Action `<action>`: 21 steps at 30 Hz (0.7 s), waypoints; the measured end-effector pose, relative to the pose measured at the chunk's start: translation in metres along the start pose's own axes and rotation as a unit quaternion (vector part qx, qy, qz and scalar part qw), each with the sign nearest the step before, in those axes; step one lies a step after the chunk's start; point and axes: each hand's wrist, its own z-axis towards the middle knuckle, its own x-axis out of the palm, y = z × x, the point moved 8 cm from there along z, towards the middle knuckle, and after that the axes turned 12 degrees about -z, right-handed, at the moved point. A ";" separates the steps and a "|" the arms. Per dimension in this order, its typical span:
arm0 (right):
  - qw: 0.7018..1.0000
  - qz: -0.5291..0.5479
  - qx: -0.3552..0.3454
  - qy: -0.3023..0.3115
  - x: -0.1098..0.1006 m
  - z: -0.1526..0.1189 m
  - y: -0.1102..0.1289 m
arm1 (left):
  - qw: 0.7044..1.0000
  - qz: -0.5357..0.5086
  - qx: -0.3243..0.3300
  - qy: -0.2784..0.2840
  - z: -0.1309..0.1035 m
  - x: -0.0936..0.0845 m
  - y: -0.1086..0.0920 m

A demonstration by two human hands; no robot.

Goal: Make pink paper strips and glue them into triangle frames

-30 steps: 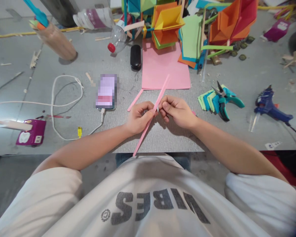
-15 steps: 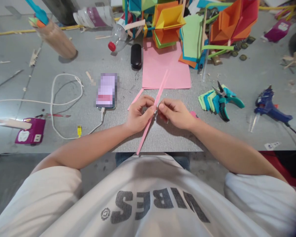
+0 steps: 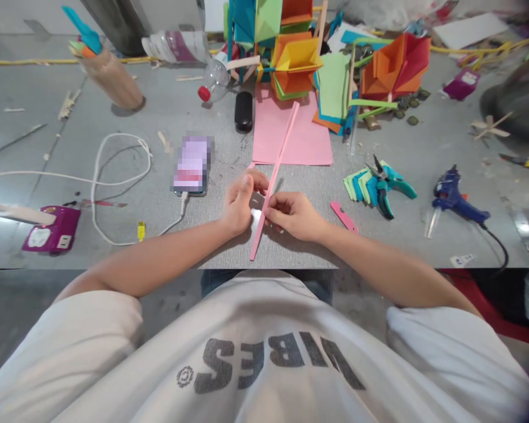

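A long, narrow pink paper strip [image 3: 284, 145] slants between my hands, its upper part over a stack of pink paper sheets [image 3: 311, 138]. My right hand [image 3: 294, 216] pinches the strip below its middle between thumb and fingers. To the left of it, my left hand [image 3: 241, 202] has its thumb raised off the strip and apart from the fingers. Those fingers reach towards the strip's left edge; whether they touch it I cannot tell. Another pink piece of paper is mostly hidden behind my left hand. Right of my right hand lies a flat pink tool [image 3: 344, 216], perhaps a small cutter.
Pliers [image 3: 383, 185] lie on folded green and blue paper, with a blue glue gun [image 3: 458, 197] further right. A phone [image 3: 193, 164] with a white cable is at left. Behind stand folded colored-paper structures [image 3: 295, 56], a black case [image 3: 244, 111] and a bottle [image 3: 214, 82].
My left thumb has lifted off the strip, while my right hand has moved slightly down and left to pinch it. The strip now stands steeper. The pink tool shows fully beside my right forearm.
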 end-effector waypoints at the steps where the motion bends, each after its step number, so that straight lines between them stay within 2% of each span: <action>1: 1.000 -0.003 0.002 -0.008 -0.004 0.001 -0.001 | 1.000 0.000 -0.010 0.015 0.000 0.001 0.002; 4: 0.999 -0.022 0.001 -0.026 -0.012 0.002 -0.001 | 0.998 0.039 -0.033 0.045 -0.001 0.005 0.006; 8: 0.998 -0.042 0.000 -0.046 -0.017 0.003 -0.004 | 0.995 0.086 -0.029 0.040 -0.003 0.006 0.003; 12: 0.997 -0.046 -0.009 -0.066 -0.023 0.003 -0.004 | 0.995 0.076 -0.040 0.041 -0.003 0.009 0.001; 16: 0.999 -0.020 -0.003 -0.045 -0.023 0.002 -0.002 | 0.997 0.041 -0.048 0.035 -0.002 0.007 0.000; 21: 0.998 0.055 -0.009 0.010 -0.018 0.002 0.005 | 0.995 -0.042 -0.077 0.042 -0.003 0.008 0.003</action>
